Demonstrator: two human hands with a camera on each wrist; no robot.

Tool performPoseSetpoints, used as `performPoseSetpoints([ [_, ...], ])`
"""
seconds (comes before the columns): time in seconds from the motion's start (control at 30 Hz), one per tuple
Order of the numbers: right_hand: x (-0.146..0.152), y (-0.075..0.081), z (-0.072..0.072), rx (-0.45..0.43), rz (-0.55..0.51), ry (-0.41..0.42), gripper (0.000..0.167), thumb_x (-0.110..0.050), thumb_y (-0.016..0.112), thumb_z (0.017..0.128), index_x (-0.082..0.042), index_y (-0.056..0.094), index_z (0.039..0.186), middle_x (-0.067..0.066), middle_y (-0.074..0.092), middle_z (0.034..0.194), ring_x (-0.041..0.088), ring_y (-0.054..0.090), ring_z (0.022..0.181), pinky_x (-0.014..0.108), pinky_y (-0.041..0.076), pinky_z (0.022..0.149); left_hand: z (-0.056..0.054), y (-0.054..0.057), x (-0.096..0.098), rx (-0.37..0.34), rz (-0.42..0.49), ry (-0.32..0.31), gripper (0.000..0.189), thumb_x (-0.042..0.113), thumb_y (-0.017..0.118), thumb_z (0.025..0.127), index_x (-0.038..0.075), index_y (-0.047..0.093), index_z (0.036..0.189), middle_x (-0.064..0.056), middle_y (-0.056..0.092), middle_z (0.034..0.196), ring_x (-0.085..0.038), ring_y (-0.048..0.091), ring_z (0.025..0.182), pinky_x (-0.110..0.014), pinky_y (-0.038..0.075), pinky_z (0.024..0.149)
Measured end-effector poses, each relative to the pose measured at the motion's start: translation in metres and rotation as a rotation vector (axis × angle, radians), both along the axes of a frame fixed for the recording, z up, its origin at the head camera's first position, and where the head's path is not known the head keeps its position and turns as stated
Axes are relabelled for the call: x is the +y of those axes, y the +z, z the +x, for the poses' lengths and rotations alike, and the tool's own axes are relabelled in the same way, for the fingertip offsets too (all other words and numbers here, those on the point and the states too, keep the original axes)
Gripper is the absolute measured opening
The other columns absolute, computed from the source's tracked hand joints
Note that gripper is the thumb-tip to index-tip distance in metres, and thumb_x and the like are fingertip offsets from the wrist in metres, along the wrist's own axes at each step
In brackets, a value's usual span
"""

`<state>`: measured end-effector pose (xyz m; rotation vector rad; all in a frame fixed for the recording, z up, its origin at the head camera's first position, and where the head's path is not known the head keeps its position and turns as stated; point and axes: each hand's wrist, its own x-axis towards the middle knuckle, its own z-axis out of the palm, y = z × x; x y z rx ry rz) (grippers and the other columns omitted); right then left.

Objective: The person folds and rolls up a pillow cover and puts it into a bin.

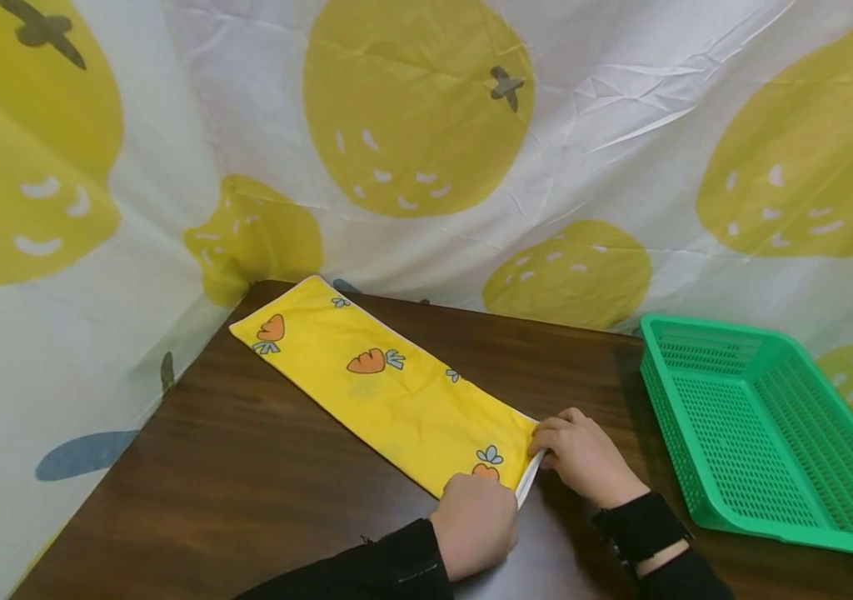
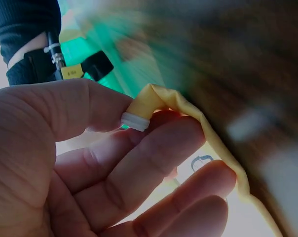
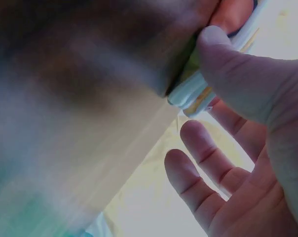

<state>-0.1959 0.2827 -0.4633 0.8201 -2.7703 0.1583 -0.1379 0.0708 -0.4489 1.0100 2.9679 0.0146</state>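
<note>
A yellow cloth [image 1: 396, 400] with a carrot print and white edging lies folded into a long strip, slanting across the dark table. At its near end my left hand [image 1: 477, 523] pinches one corner. My right hand [image 1: 582, 454] grips the other corner of that same end. In the left wrist view, the thumb and fingers [image 2: 154, 163] hold the folded edge of the cloth [image 2: 215, 133], its white seam showing beside the thumb. The right wrist view has the thumb [image 3: 233, 69] pressing on the layered white edges of the cloth [image 3: 186, 91], with the other fingers beneath.
A green plastic basket [image 1: 711, 500] with perforated walls stands on the table [image 1: 261, 483] to the right of my right hand. Behind and to the left, a white curtain [image 1: 246, 100] printed with yellow fruit hangs along the table edges.
</note>
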Motion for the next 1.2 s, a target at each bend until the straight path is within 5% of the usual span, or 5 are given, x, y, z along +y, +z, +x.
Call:
performPoseSetpoints([
  [0.33,0.011,0.013,0.005,-0.132,-0.024,-0.031,0.030,-0.001,0.093,0.072,-0.025,0.080,0.085,-0.010,0.078,0.094,0.018,0.059,0.089,0.041,0.052,0.080,0.006,0.000,-0.003,-0.120,-0.007,-0.040,0.030,0.040,0.075,0.093,0.016,0.074,0.076,0.003,0.061,0.072,-0.010,0.053,0.064,-0.034,0.047,0.050],
  [0.57,0.007,0.017,-0.001,-0.210,-0.002,-0.030,0.017,-0.011,0.089,0.079,-0.023,0.080,0.086,-0.012,0.076,0.088,0.013,0.058,0.083,0.036,0.053,0.078,0.009,0.001,-0.005,-0.096,0.003,-0.015,0.027,0.039,0.078,0.090,0.016,0.070,0.078,0.004,0.062,0.077,-0.009,0.056,0.064,-0.033,0.048,0.052],
  [0.8,0.000,0.017,-0.010,-0.401,-0.079,-0.111,0.015,-0.014,0.086,0.088,-0.020,0.072,0.085,-0.009,0.065,0.082,0.009,0.053,0.074,0.030,0.048,0.069,0.004,-0.002,-0.008,-0.127,0.011,-0.034,0.027,0.037,0.083,0.088,0.015,0.071,0.079,0.005,0.063,0.070,-0.009,0.055,0.060,-0.033,0.049,0.051],
  [1.03,0.001,0.010,-0.010,-0.282,-0.082,-0.081,0.031,-0.012,0.091,0.082,-0.022,0.061,0.080,-0.008,0.053,0.079,0.011,0.048,0.076,0.028,0.043,0.068,0.011,-0.001,-0.008,-0.017,-0.028,-0.101,0.015,0.033,0.078,0.097,0.018,0.074,0.091,0.006,0.065,0.079,-0.008,0.057,0.065,-0.029,0.049,0.053],
  [1.2,0.003,0.004,-0.005,-0.249,-0.088,-0.065,0.028,-0.011,0.088,0.086,-0.022,0.062,0.082,-0.013,0.053,0.076,0.005,0.048,0.070,0.025,0.044,0.067,0.018,0.000,-0.004,0.041,-0.110,-0.166,0.016,0.029,0.074,0.100,0.021,0.075,0.086,0.007,0.067,0.077,-0.006,0.058,0.066,-0.029,0.050,0.052],
])
